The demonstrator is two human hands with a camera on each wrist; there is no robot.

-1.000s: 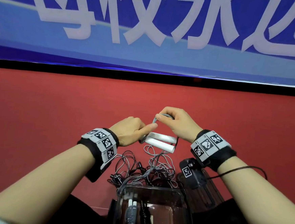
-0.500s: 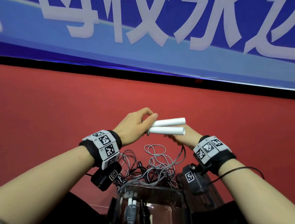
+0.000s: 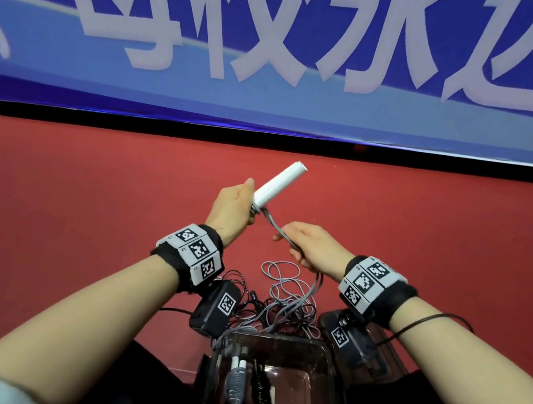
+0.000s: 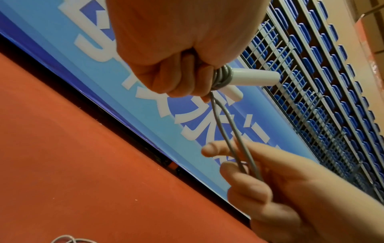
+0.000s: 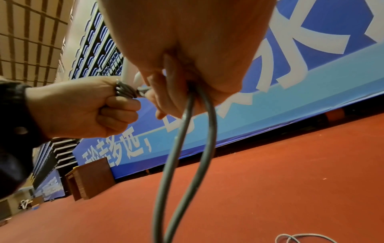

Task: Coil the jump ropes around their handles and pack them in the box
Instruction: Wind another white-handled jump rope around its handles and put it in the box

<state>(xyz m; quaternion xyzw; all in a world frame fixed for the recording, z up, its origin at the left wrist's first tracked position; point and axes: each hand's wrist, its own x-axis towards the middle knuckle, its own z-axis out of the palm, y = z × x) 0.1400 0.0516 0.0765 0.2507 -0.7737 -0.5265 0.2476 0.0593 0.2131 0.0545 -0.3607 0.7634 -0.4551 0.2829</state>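
My left hand (image 3: pixel 233 207) grips the lower ends of two white jump-rope handles (image 3: pixel 279 183) held together, pointing up and to the right. A few turns of grey rope (image 4: pixel 222 77) sit wound round the handles just beyond my fist (image 4: pixel 182 65). A doubled grey strand (image 3: pixel 277 231) runs down from there into my right hand (image 3: pixel 311 248), whose fingers curl round it (image 5: pixel 187 98). The rest of the rope (image 3: pixel 287 286) lies in loose loops on the red floor below my hands. A clear dark box (image 3: pixel 326 359) sits at the bottom centre with coiled ropes (image 3: pixel 235 384) inside.
A tangle of black and grey ropes (image 3: pixel 260 309) lies between my wrists, in front of the box. A blue banner with white characters (image 3: pixel 270 58) lines the far edge of the red floor (image 3: pixel 83 203). A brown wooden stand (image 5: pixel 89 177) shows in the right wrist view.
My left hand lifted the handles and tilted them from level to pointing up-right. My right hand came out from behind them, dropping toward me with the doubled rope.
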